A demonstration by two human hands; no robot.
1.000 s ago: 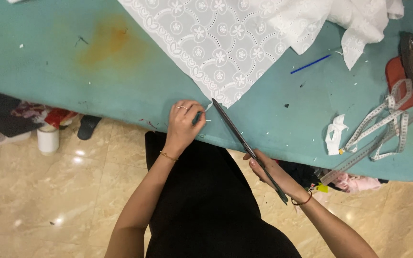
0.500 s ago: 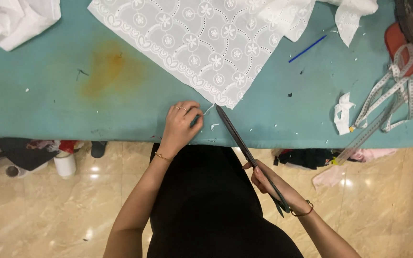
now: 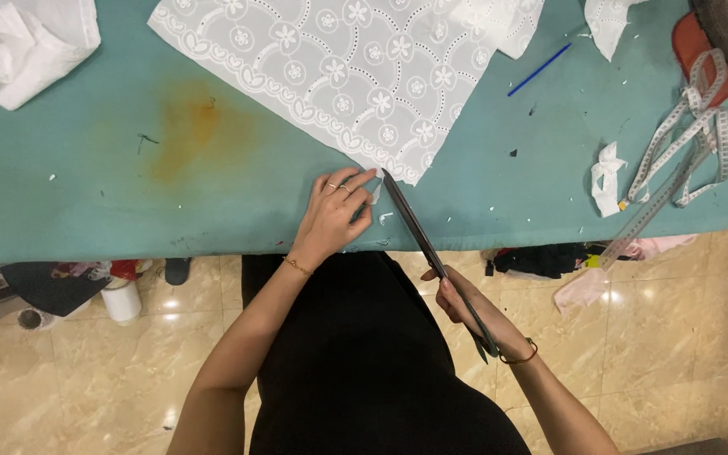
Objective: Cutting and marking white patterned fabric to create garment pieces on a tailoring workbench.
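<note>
A white eyelet lace cloth (image 3: pixel 355 76) lies spread on the teal table (image 3: pixel 86 211), its corner pointing at me. My left hand (image 3: pixel 334 215) rests flat by that corner, fingers pinching a small white scrap. My right hand (image 3: pixel 469 312) grips the handles of long dark scissors (image 3: pixel 419 232) beyond the table's near edge. Their blades are together and the tip reaches the lace corner next to my left fingers.
A blue pen (image 3: pixel 539 69), a knotted white scrap (image 3: pixel 607 175), a measuring tape (image 3: pixel 693 126) and a clear ruler (image 3: pixel 663 211) lie at the right. White cloth (image 3: pixel 18 46) is bunched at the far left. An orange stain (image 3: pixel 191 131) marks the table. Clothes and a white cup (image 3: pixel 121 299) sit on the floor.
The view has shifted, so the table sits lower in frame. My left hand has flattened more by the lace corner. The scissors stay pointed at it, right hand drawn slightly lower.
</note>
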